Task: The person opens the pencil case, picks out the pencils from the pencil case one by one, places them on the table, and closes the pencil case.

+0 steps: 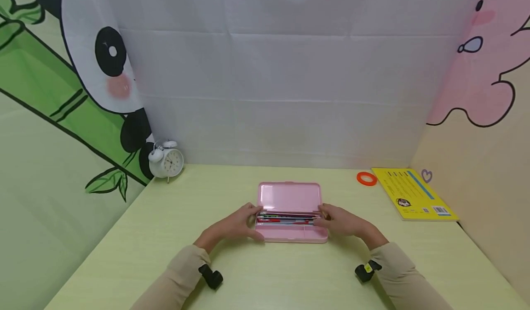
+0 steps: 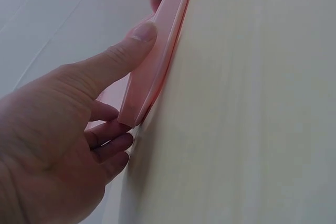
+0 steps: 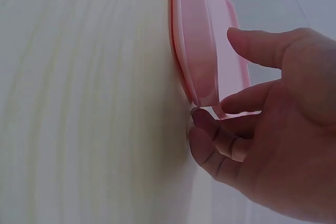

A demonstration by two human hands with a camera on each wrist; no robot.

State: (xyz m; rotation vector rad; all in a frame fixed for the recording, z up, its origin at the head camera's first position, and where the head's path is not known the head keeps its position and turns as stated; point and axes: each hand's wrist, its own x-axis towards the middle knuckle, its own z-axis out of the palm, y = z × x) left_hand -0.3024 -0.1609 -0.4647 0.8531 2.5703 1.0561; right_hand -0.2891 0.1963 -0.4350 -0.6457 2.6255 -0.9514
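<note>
A pink pencil case (image 1: 290, 234) lies on the table with its lid (image 1: 290, 197) raised. Several pens and pencils (image 1: 285, 220) lie lengthwise inside. At the case's left end is my left hand (image 1: 239, 222); the left wrist view shows its thumb (image 2: 144, 31) pressed on the front wall and its fingers bent around the end. My right hand (image 1: 341, 220) is at the right end. In the right wrist view its thumb (image 3: 257, 45) reaches over the case, apart from the front wall, while loosely bent fingers (image 3: 215, 140) touch or nearly touch the end corner.
A white alarm clock (image 1: 167, 160) stands at the table's back left. Toward the back right lie an orange-red ring (image 1: 366, 178), perhaps a tape roll, and a yellow book (image 1: 414, 197). A pale curtain (image 1: 285, 71) hangs behind the table (image 1: 285, 278).
</note>
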